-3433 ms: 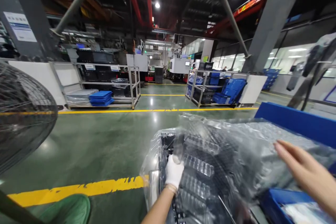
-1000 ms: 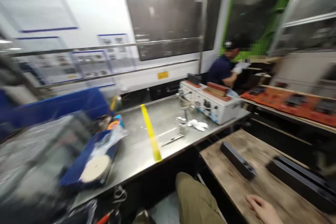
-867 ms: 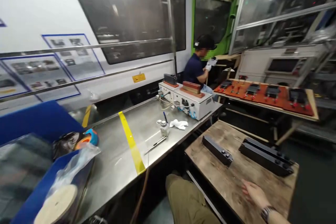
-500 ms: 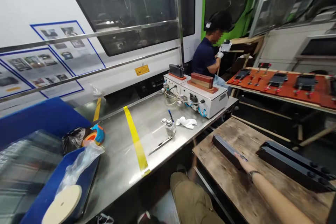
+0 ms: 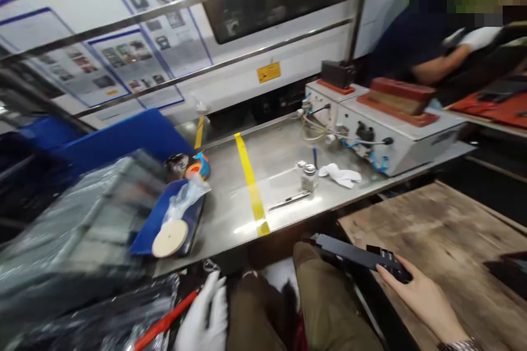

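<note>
My bare right hand (image 5: 424, 299) grips one end of a long black bar (image 5: 357, 255), which sticks out leftward over my knee, near the wooden bench (image 5: 453, 230). My gloved left hand (image 5: 203, 318) hangs low with fingers loosely spread, holding nothing, just beside a red-handled tool (image 5: 164, 321). Farther off on the steel table (image 5: 267, 175) sit a small jar (image 5: 308, 177), a white cloth (image 5: 341, 174) and a blue tray (image 5: 158, 219). A co-worker's sleeve (image 5: 405, 44) shows far right.

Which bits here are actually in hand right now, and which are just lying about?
In hand:
- long black plastic bar, held by bare right hand
- white-gloved left hand, near red-handled tool

Lying about:
- small glass bottle
- crumpled white glove
- metal tweezers
</note>
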`<state>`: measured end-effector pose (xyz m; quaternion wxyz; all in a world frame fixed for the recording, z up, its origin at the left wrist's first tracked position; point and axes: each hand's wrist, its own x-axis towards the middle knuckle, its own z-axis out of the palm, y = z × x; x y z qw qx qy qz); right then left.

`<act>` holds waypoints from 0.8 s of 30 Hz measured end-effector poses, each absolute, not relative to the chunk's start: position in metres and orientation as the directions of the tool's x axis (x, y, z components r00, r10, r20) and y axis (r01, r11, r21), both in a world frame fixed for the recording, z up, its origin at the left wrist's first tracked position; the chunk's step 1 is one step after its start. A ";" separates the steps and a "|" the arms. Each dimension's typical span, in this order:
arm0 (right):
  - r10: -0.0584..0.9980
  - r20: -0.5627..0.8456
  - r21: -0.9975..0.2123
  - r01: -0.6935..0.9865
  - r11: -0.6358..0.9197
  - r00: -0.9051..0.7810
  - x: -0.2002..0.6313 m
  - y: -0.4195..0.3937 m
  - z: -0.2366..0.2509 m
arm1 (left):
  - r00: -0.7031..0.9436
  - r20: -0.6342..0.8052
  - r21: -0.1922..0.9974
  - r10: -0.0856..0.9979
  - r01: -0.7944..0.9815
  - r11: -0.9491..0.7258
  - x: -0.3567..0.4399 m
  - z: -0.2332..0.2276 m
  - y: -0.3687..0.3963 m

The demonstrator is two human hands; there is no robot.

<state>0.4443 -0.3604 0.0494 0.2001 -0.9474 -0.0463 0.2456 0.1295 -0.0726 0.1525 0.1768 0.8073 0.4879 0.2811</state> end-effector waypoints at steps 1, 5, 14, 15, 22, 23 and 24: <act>0.267 -0.436 -0.418 0.070 -0.906 0.859 0.438 -0.346 0.054 | 0.471 0.271 0.593 0.839 0.605 -0.531 0.139 0.144 -0.083; 0.590 -0.326 -0.500 0.395 -0.771 0.739 0.404 -0.284 0.073 | 0.772 0.138 0.553 0.620 0.459 -0.695 0.195 0.120 -0.125; 0.927 -0.221 -0.547 0.749 -0.375 0.302 0.398 -0.165 0.111 | 0.390 -0.572 0.662 0.721 0.740 0.124 0.186 0.123 -0.109; 0.915 -0.208 -0.504 0.764 -0.403 0.345 0.417 -0.151 0.112 | 0.382 -0.553 0.757 0.740 0.602 0.255 0.174 0.124 -0.104; 0.872 -0.120 -0.346 0.804 -0.484 0.474 0.518 -0.081 0.099 | 0.259 -0.466 0.885 0.846 0.136 0.446 0.136 0.162 -0.094; 0.872 -0.116 -0.364 0.797 -0.482 0.475 0.524 -0.079 0.096 | 0.250 -0.457 0.889 0.853 0.111 0.444 0.137 0.166 -0.094; 0.871 -0.101 -0.389 0.786 -0.480 0.481 0.527 -0.079 0.092 | 0.242 -0.447 0.894 0.861 0.094 0.438 0.137 0.169 -0.095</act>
